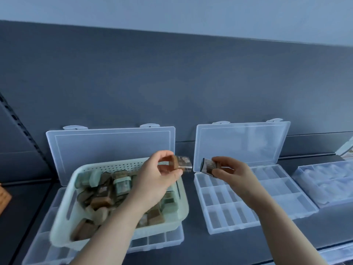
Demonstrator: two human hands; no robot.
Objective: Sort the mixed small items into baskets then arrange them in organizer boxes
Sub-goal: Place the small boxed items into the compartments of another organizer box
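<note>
- Nearest to you, the left organizer box [156, 240] of clear plastic lay on the dark shelf [200, 251], with its divided compartments showing at the near edge.
- On top of that box sat the pale green basket [63, 213], which had rounded corners, slotted sides and a perforated far wall. It was piled with small jars [103, 197] with brown and green caps, lying every which way.
- Your left hand [158, 180] was raised over the basket's right end. Its thumb and curled fingers pinched the brown cap of a brown-capped jar [183, 164]. The jar lay on its side, long axis left to right, its clear body pointing right.
- Your right hand [233, 175] was over the left edge of the right organizer box [229, 209]. Its thumb and bent fingertips gripped a dark-ended jar [208, 167], also lying left to right, with the dark oval end facing left toward the other jar. The two were near each other but apart.
- Both jars carried brownish labels, too blurred to read.
- The right organizer box stood open, its rows of rectangular compartments showing.
- Further right lay a third clear box [324, 186], its contents pale and indistinct.
- Behind, both translucent lids [110, 148] stood upright against the grey back panel [172, 83].
</note>
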